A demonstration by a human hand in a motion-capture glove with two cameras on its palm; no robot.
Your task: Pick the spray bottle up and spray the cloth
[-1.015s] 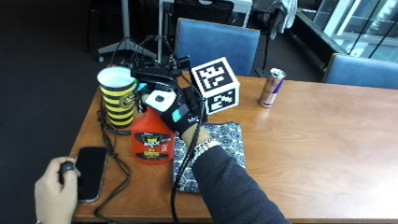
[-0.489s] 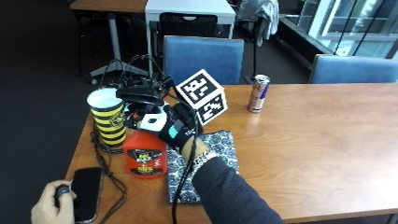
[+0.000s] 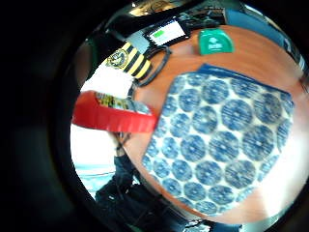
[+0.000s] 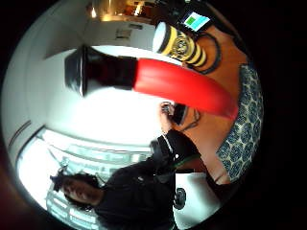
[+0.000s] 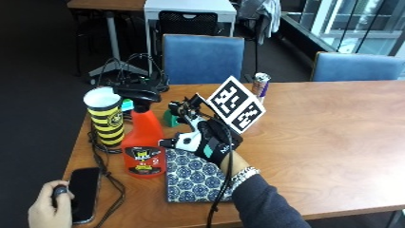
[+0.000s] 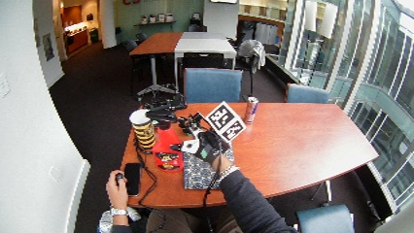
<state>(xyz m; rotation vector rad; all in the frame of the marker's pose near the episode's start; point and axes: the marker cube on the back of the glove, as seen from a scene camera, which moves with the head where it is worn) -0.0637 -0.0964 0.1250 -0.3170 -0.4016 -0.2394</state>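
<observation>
A red spray bottle [image 5: 144, 145] with a black trigger head stands upright on the wooden table [image 5: 329, 142], left of a blue patterned cloth [image 5: 193, 179] that lies flat. My gloved right hand [image 5: 206, 140] hovers over the cloth's far edge, just right of the bottle's body. Its fingers are spread toward the bottle and are not curled round it. In the palm views the bottle [image 4: 182, 86] lies close across the picture, with the cloth [image 3: 222, 145] spread below the palm.
A yellow-and-black striped cup [image 5: 106, 118] stands just left of the bottle. A small green object [image 5: 171, 118] sits behind the hand, an energy can [image 5: 260, 85] farther back. A phone [image 5: 82, 187] and cables lie front left by a bare hand [image 5: 51, 206].
The outside camera has shifted. My hand, earlier up by the bottle's trigger head, is now lower, beside the bottle's body and over the cloth.
</observation>
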